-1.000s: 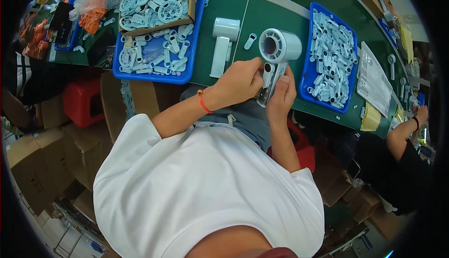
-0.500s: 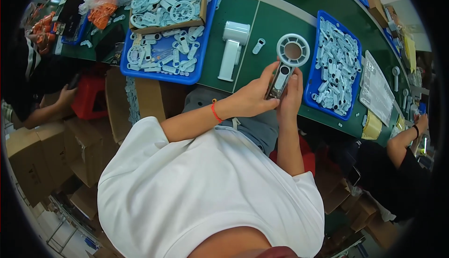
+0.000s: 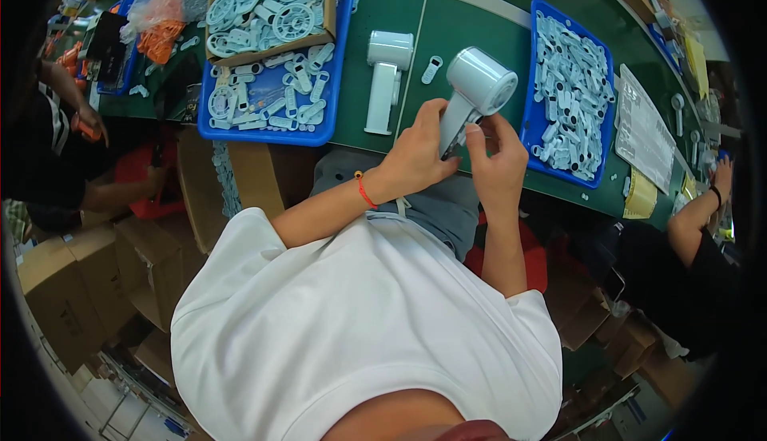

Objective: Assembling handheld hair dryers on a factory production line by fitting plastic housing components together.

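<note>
A pale blue handheld fan (image 3: 479,81), with a drum-shaped head and a slim handle, is held tilted above the table's near edge. My left hand (image 3: 419,152) is wrapped round its handle from the left. My right hand (image 3: 498,156) has thumb and fingers closed at the handle's right side, just under the head. The open side of the handle shows dark inner parts, partly hidden by my fingers. A second fan (image 3: 387,81) lies on the green table to the left. Between the two fans is a small pale cover piece with a dark spot (image 3: 432,69).
At right stands a blue tray (image 3: 527,113) heaped with small cover pieces. Another blue tray (image 3: 329,125) at left holds loose parts and a cardboard box (image 3: 330,9) of ring-shaped parts. A bagged sheet (image 3: 643,141) lies far right. Co-workers sit on both sides.
The fan has turned in my hands, from its ringed face and button side toward a side view. My right hand has shifted round the handle. The view has moved slightly.
</note>
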Demonstrator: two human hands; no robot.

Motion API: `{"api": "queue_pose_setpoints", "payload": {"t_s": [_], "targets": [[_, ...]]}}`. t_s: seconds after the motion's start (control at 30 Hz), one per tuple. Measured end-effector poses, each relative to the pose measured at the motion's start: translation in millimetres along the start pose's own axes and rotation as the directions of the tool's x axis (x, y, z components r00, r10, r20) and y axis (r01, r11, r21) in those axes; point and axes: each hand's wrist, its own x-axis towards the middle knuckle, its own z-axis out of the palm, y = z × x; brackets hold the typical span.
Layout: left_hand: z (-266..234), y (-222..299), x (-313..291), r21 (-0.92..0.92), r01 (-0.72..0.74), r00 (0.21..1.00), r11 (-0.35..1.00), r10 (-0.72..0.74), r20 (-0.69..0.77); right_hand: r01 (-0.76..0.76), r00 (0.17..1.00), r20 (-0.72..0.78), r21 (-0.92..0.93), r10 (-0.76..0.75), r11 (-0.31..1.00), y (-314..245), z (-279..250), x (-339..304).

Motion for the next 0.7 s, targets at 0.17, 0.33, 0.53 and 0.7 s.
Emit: {"api": "queue_pose_setpoints", "payload": {"t_s": [0.17, 0.33, 0.53, 0.7], "targets": [[-2, 7, 3, -0.080, 0.052, 0.997, 0.995, -0.046, 0.068, -0.032, 0.999, 0.041, -0.022, 0.033, 0.999, -4, -4, 1], [-1, 3, 5, -0.124, -0.043, 0.996, 0.991, 0.052, 0.075, 0.116, 0.993, 0.035, -0.209, -0.111, 0.971, 1, 2, -2], [-1, 9, 4, 0.026, 0.075, 0.996, 0.997, -0.076, 0.040, 0.241, 0.956, -0.091, -0.292, -0.278, 0.925, 11, 7, 0], [4, 16, 4, -0.242, 0.003, 1.000, 0.970, -0.010, -0.027, 0.206, 0.956, -0.165, -0.205, -0.241, 0.957, 11, 10, 3]]}}
